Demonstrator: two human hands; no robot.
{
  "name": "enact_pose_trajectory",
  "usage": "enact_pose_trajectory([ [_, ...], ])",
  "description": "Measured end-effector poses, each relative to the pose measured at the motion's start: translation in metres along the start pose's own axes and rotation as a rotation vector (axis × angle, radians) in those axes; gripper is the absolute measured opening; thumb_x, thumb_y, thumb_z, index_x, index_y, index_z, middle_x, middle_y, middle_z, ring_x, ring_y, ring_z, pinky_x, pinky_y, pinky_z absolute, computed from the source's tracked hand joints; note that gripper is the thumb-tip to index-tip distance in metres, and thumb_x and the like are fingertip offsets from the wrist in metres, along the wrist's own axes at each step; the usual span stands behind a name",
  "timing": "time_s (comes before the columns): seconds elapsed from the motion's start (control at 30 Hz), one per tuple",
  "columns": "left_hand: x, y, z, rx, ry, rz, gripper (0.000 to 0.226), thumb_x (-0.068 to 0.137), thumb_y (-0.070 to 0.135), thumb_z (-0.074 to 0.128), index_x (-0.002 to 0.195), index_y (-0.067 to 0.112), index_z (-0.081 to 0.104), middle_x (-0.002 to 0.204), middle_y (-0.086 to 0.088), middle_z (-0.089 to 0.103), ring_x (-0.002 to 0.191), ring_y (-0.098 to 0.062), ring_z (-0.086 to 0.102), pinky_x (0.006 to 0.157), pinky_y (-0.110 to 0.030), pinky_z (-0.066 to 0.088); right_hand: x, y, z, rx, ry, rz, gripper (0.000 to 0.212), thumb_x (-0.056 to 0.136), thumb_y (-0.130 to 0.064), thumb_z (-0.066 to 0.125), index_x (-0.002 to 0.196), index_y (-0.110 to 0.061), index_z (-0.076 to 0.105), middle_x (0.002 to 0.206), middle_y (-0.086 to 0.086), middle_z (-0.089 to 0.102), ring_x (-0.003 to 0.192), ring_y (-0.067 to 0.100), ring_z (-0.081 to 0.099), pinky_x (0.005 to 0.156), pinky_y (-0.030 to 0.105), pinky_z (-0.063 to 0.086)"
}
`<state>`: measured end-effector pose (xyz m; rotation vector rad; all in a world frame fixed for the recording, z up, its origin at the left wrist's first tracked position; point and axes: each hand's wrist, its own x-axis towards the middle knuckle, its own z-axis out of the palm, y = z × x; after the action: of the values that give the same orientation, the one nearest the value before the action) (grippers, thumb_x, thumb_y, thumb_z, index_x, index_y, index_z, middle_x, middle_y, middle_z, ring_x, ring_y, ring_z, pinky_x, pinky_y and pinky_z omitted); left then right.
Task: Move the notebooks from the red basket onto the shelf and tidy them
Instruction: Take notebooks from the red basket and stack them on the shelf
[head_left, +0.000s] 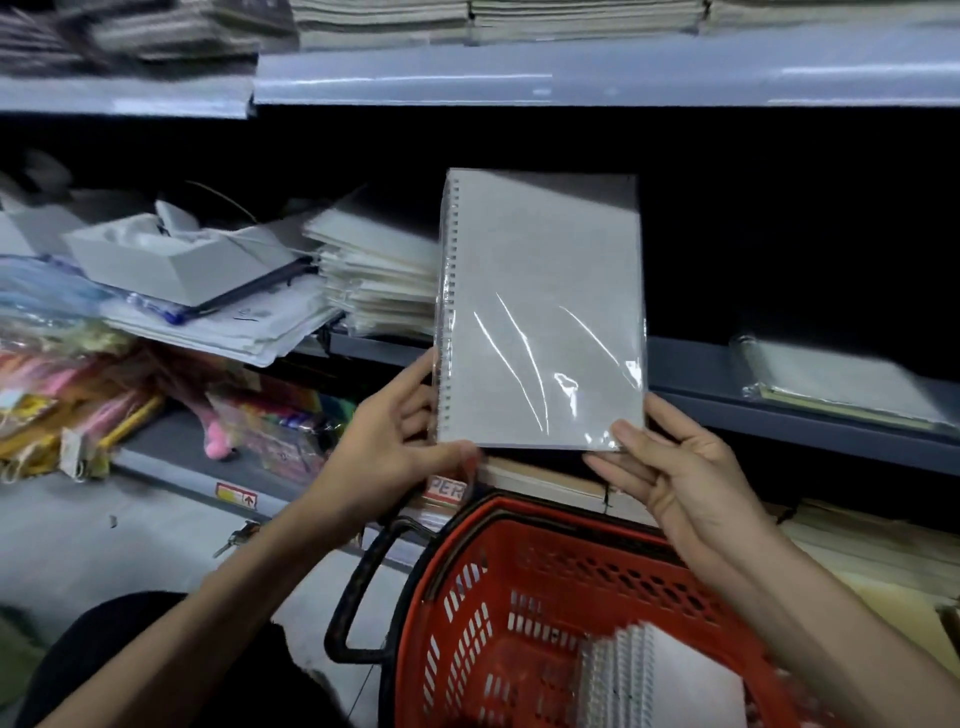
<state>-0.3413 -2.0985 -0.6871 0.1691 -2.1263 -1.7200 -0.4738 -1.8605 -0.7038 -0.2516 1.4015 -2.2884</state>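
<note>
Above the red basket (524, 512), the left hand (400, 447) and right hand (670, 467) each pinch a lower corner of a plastic-wrapped notebook (540, 312), held upright before the shelf (727, 374), long axis vertical, spiral binding leftward, cover facing the person.

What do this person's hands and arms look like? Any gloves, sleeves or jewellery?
Both are bare. The left hand and right hand wear no gloves, and no ring, watch or bracelet shows. The left forearm and right forearm are uncovered, with no sleeve in view.
</note>
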Motion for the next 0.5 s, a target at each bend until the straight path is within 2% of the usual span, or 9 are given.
enact_pose_trajectory([
  [0.13,0.025,0.018,-0.035,0.033,0.032,0.035,0.090,0.081,-0.014,0.077,0.156,0.023,0.043,0.132,0.005,0.072,0.121,-0.016,0.070,0.100,-0.027,0.056,0.025,-0.009,0.038,-0.059,-0.077,-0.045,0.054,0.093,0.002,0.065,0.145,-0.007,0.053,0.124,0.019,0.072,0.110,0.037,0.071,0.087,0.039,0.063],
  [0.23,0.047,0.035,-0.056,0.060,0.060,0.090,0.081,0.084,-0.016,0.073,0.151,0.022,0.049,0.135,0.006,0.071,0.124,-0.011,0.068,0.102,-0.024,0.054,0.047,-0.016,0.072,-0.183,-0.111,-0.147,0.042,0.098,0.002,0.061,0.138,-0.005,0.059,0.118,0.016,0.075,0.100,0.027,0.075,0.087,0.037,0.063],
  [0.33,0.081,0.049,-0.081,0.086,0.122,0.118,0.074,0.083,-0.020,0.070,0.142,0.022,0.054,0.128,0.008,0.073,0.119,-0.008,0.070,0.099,-0.022,0.055,0.076,-0.027,0.107,-0.287,-0.124,-0.194,0.037,0.099,0.004,0.058,0.135,-0.003,0.060,0.119,0.015,0.074,0.100,0.025,0.075,0.085,0.035,0.064],
  [0.4,0.105,0.059,-0.095,0.126,0.177,0.127,0.071,0.082,-0.019,0.071,0.141,0.019,0.059,0.120,0.006,0.075,0.110,-0.008,0.072,0.088,-0.020,0.057,0.097,-0.035,0.128,-0.350,-0.134,-0.209,0.035,0.100,0.008,0.055,0.134,0.002,0.058,0.122,0.020,0.071,0.094,0.027,0.076,0.083,0.035,0.064],
  [0.5,0.133,0.073,-0.111,0.199,0.254,0.125,0.055,0.085,-0.013,0.071,0.133,0.013,0.068,0.097,0.005,0.077,0.072,0.001,0.067,0.058,-0.014,0.047,0.128,-0.046,0.158,-0.463,-0.124,-0.269,0.043,0.101,0.003,0.055,0.143,0.007,0.044,0.125,0.027,0.066,0.079,0.026,0.079,0.072,0.034,0.066],
])
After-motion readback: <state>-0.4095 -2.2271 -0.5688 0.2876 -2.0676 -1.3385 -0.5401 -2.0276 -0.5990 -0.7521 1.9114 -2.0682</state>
